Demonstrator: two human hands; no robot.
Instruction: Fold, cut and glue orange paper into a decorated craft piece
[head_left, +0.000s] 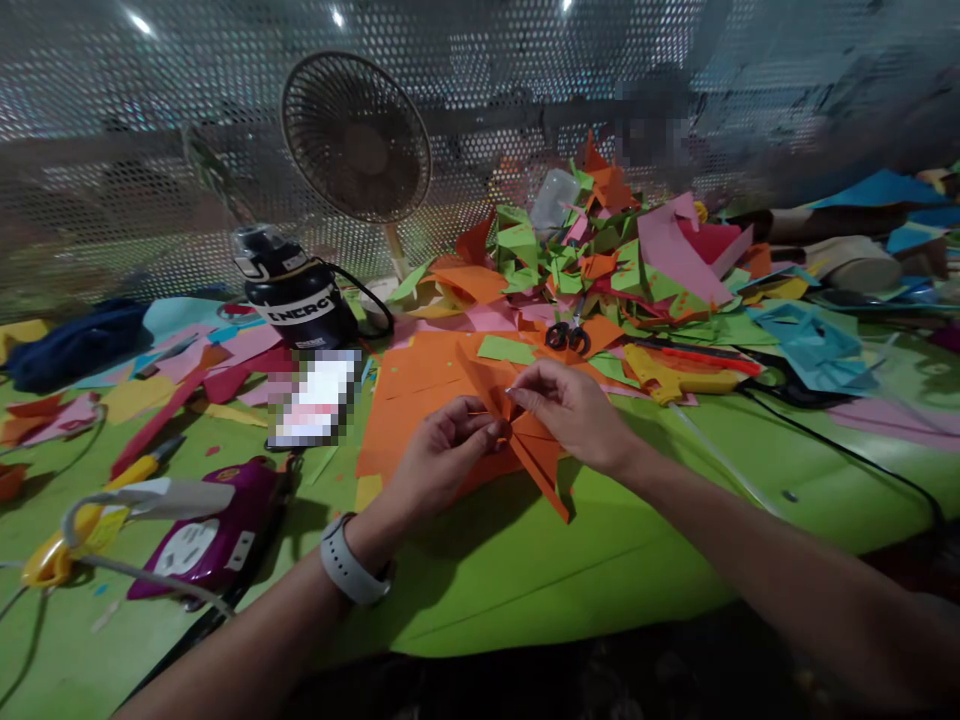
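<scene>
An orange folded paper piece [541, 462] with pointed arms is held between both hands over orange sheets [397, 400] on the green table. My left hand [442, 450] pinches it from the left, fingertips near its centre. From the right, my right hand [566, 410] is closed at the upper part of the piece, thumb and index finger together at its centre. A tiny light spot shows at the right fingertips, too small to name. Behind the hands lie black scissors [568, 338] and a green paper scrap [506, 349].
A yellow glue gun [679, 378] with a cord lies right. Paper scraps [630, 260] are heaped behind. At left are a black bottle [300, 300], a phone [315, 398], a purple power strip [210, 530] and another yellow tool [75, 530]. A fan [356, 135] stands behind.
</scene>
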